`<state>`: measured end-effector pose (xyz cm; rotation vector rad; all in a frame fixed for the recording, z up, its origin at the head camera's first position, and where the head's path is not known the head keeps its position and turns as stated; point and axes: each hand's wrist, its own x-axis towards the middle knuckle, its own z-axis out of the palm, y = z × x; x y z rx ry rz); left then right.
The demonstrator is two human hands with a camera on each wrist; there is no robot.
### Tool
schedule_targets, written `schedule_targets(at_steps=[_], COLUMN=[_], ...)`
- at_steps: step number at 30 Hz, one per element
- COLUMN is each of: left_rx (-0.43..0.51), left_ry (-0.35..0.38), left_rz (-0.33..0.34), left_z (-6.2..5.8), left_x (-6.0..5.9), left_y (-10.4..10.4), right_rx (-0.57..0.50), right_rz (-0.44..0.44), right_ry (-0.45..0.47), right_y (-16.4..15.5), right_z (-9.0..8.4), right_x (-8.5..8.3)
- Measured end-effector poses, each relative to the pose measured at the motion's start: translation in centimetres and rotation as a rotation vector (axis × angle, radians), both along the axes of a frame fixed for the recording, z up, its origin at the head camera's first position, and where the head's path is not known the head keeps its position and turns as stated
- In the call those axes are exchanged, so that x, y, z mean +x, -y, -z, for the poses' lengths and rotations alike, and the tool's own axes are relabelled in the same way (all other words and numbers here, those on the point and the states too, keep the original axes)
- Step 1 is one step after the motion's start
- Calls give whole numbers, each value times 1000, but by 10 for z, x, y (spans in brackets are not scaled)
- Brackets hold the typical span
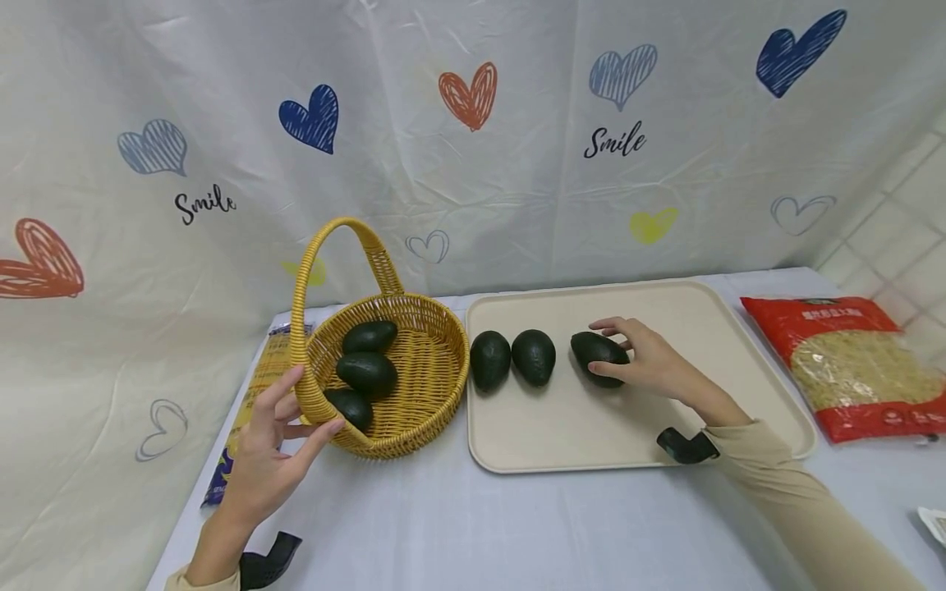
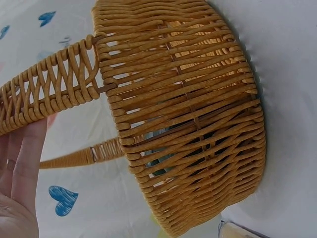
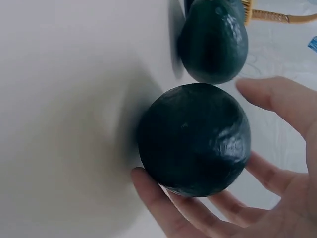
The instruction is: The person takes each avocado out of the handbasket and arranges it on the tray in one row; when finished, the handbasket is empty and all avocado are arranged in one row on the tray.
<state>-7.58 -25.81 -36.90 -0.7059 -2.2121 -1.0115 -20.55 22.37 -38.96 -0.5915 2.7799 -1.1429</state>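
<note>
A yellow wicker basket [image 1: 432, 410] with a tall arched handle [image 1: 298, 304] stands on the left, and three dark green avocados [image 1: 367, 373] lie inside along its left side. My left hand [image 1: 269, 451] holds the foot of the handle, its thumb at the rim and its fingers on the other side. On the beige tray [image 1: 591, 443], my right hand [image 1: 650, 361] is around an avocado [image 3: 193, 144]. Fingertips touch one side of it, while the thumb stands a little apart in the right wrist view. Two more avocados [image 1: 512, 359] sit side by side at the tray's left end.
A red bag of pasta [image 1: 850, 369] lies right of the tray. Beyond the basket's left side is a long yellow and purple packet [image 1: 251, 394]. A white sheet with printed hearts hangs behind the table [image 1: 414, 525]. A white item [image 1: 933, 524] shows at the right edge.
</note>
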Motion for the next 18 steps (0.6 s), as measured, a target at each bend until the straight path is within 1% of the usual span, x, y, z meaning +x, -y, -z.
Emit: schedule_targets(at_steps=[5, 8, 14, 18], left_rx=[-2, -2, 2, 3], left_ry=[4, 3, -1, 2], left_rz=[0, 4, 6, 9], left_z=[0, 0, -1, -2], left_x=[0, 0, 1, 1], left_y=[0, 0, -1, -2], right_rx=[8, 10, -4, -29], right_rz=[-48, -50, -7, 16], right_ry=[-6, 8, 80, 111], right_y=[-1, 0, 6, 12], right_z=[-2, -2, 1, 2], right_x=[0, 1, 5, 6])
